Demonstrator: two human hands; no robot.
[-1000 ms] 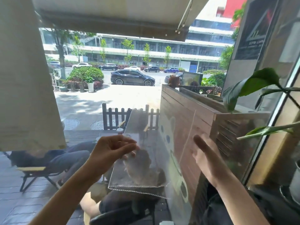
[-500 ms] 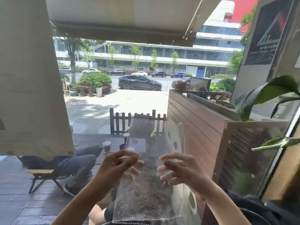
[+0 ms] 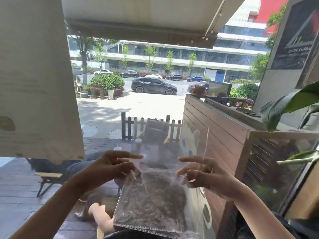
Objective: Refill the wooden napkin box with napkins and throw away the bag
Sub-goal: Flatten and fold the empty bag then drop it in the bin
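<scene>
I hold an empty clear plastic bag (image 3: 155, 200) up in front of a window. My left hand (image 3: 110, 168) pinches its left edge between thumb and fingers. My right hand (image 3: 205, 175) pinches the right edge, with the other fingers spread. The bag hangs flat and see-through, its sealed bottom seam low in the view. The wooden napkin box and the napkins are out of view.
A pale wooden panel (image 3: 34, 80) fills the upper left. Large green plant leaves (image 3: 290, 104) reach in from the right. Beyond the glass are a wooden slatted partition (image 3: 215, 131), seated people (image 3: 72, 166) on a patio and parked cars.
My right hand came in from the right and took the bag's right edge. The bag turned upright and flat between both hands. The camera tilted slightly up.
</scene>
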